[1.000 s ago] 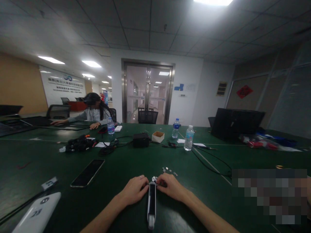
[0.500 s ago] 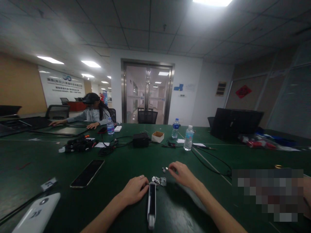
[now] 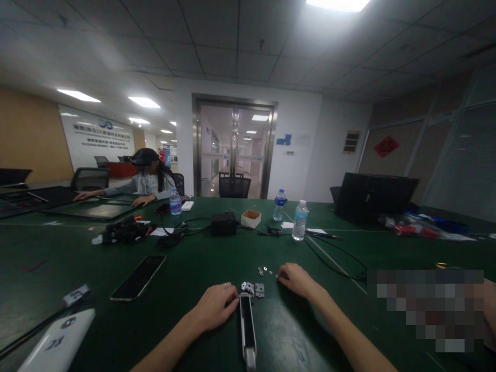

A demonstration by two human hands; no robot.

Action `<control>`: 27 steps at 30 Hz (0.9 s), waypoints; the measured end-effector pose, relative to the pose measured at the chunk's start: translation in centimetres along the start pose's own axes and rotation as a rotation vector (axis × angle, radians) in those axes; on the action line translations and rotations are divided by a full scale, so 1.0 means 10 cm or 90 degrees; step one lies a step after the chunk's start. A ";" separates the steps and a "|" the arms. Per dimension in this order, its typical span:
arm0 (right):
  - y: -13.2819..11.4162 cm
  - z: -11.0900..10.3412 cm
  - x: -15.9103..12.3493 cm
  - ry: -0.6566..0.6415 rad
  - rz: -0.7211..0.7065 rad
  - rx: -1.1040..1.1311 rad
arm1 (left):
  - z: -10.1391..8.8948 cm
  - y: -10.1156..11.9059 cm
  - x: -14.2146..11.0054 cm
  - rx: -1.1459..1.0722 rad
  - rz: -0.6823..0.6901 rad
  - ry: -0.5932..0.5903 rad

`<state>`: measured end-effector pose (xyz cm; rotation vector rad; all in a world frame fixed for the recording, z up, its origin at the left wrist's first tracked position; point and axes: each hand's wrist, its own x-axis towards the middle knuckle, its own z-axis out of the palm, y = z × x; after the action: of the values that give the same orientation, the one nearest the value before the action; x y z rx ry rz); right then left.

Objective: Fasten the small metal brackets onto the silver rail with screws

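My left hand (image 3: 217, 307) rests on the green table, fingers slightly bent and thumb apart from them, with nothing visible in it. Just right of it lies a long narrow white object with a dark face (image 3: 247, 325). Small metal brackets (image 3: 250, 289) sit at that object's far end, near my left fingertips. My right hand (image 3: 297, 279) is low over the table, fingers curled down onto a small washer (image 3: 277, 276) at their tips. Several more small washers (image 3: 265, 268) lie loose to the left of those fingertips.
A black phone (image 3: 138, 278) and a white device (image 3: 58, 341) lie at left. Farther back are a black box (image 3: 223, 224), a small open carton (image 3: 251, 219), cables and water bottles (image 3: 299, 221). Another person (image 3: 145, 178) sits across the table at far left.
My right hand has moved right and slightly nearer, and more washers now lie spread beside its fingertips. The near end of the long white object has swung right. My left hand has barely moved.
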<state>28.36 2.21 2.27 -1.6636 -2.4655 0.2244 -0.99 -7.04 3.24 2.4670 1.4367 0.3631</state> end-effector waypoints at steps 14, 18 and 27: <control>-0.06 0.04 0.00 0.026 -0.031 0.058 | -0.01 0.02 0.00 0.008 -0.008 0.001; -0.19 0.01 -0.04 0.064 -0.095 0.116 | -0.02 0.03 -0.02 -0.005 -0.009 0.013; -0.78 0.06 -0.23 0.117 -0.217 0.304 | 0.01 0.04 0.01 -0.015 0.022 0.120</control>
<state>22.01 -2.83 3.26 -1.0124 -2.2736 0.5356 -0.65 -7.17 3.26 2.4978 1.4506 0.6328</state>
